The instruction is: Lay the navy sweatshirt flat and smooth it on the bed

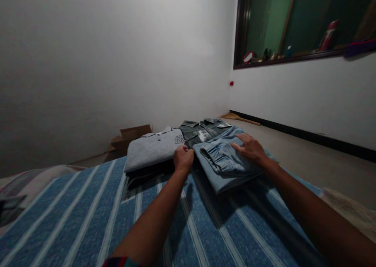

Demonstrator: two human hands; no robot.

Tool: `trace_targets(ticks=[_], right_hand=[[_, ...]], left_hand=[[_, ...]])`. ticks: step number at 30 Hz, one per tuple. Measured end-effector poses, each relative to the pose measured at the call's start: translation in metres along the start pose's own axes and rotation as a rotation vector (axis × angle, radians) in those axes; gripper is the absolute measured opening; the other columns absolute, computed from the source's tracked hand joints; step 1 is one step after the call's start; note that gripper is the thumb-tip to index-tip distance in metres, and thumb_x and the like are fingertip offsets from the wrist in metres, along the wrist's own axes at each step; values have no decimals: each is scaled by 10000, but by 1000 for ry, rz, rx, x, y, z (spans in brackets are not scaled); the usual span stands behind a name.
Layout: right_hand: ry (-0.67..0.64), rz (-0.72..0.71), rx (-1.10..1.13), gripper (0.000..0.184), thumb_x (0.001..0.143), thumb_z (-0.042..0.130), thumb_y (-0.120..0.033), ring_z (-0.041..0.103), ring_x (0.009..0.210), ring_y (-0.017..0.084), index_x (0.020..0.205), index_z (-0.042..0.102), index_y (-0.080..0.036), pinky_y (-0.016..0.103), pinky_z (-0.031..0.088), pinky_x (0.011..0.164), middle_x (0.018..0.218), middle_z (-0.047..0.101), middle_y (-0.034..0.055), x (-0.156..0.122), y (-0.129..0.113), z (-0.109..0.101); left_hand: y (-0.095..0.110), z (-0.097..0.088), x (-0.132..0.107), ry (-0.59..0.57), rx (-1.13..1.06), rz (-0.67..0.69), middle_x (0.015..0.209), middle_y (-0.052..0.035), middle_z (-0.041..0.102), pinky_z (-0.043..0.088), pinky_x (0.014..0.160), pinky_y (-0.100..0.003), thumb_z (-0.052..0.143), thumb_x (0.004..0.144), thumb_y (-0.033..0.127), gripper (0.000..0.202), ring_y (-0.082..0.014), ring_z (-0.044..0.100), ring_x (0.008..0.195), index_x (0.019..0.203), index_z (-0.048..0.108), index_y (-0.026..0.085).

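Folded light-blue jeans (223, 157) lie on a striped blue cloth, with their gathered waist or cuff edge on top. My right hand (249, 147) rests on them, its fingers apart and bent lightly against the denim. My left hand (183, 159) is closed at the jeans' left corner, between them and a folded grey shirt (152, 151) with a dark printed emblem. What its fingers hold is hidden. Behind the jeans, partly covered by them, lies a dark grey denim jacket (202, 130) with chest pockets. Dark folded clothing shows beneath the grey shirt.
The striped blue cloth (88, 208) covers the surface under the clothes. Behind it on the left stands an open cardboard box (135, 132). A broom (241, 118) lies on the floor by the right wall. Bottles and a small mirror (248, 57) stand on the window ledge.
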State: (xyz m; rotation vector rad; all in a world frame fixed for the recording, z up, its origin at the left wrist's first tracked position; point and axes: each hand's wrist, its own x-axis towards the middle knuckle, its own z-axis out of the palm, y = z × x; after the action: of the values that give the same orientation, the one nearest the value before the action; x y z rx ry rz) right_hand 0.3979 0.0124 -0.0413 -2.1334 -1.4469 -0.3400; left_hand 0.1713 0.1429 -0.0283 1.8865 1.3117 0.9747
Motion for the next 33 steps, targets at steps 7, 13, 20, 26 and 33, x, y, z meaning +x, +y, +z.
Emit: trace_targets(ticks=[7, 13, 20, 26, 33], right_hand=[[22, -98, -84, 446, 919, 478, -459, 461, 1193, 271, 1216, 554, -136, 395, 316, 1003, 1267, 555, 148, 17, -14, 42], [38, -102, -129, 515, 946, 394, -497, 404, 1241, 281, 1294, 493, -131, 426, 263, 1040, 1337, 496, 158, 9, -8, 56], [14, -106, -165, 551, 959, 332, -506, 365, 1280, 281, 1346, 454, -133, 443, 238, 1060, 1385, 452, 160, 10, -6, 58], [-46, -116, -187, 526, 976, 290, -479, 339, 1295, 284, 1354, 444, -147, 464, 195, 1075, 1390, 444, 143, 7, -9, 54], [-188, -147, -206, 463, 982, 293, -467, 441, 1195, 272, 1285, 501, -185, 422, 294, 999, 1247, 547, 130, 9, -15, 44]], left_hand=[[0, -8, 33, -173, 315, 502, 1251, -77, 604, 294, 1105, -383, 513, 665, 12, 377, -243, 419, 1287, 964, 663, 187], [-22, -5, 56, -341, 770, 915, 1482, -159, 363, 251, 1118, -480, 599, 714, 160, 688, -311, 219, 1406, 1371, 405, 98], [-27, 12, 74, -240, 774, 1034, 1429, -143, 450, 300, 1062, -500, 515, 838, 297, 518, -307, 350, 1345, 1331, 454, 149], [-15, 8, 82, -293, 703, 965, 1363, -134, 519, 392, 996, -352, 519, 819, 252, 478, -253, 495, 1233, 1285, 482, 155], [3, 1, 98, -265, 694, 824, 1076, -58, 682, 454, 798, -289, 546, 802, 279, 363, -233, 634, 942, 1161, 572, 227]])
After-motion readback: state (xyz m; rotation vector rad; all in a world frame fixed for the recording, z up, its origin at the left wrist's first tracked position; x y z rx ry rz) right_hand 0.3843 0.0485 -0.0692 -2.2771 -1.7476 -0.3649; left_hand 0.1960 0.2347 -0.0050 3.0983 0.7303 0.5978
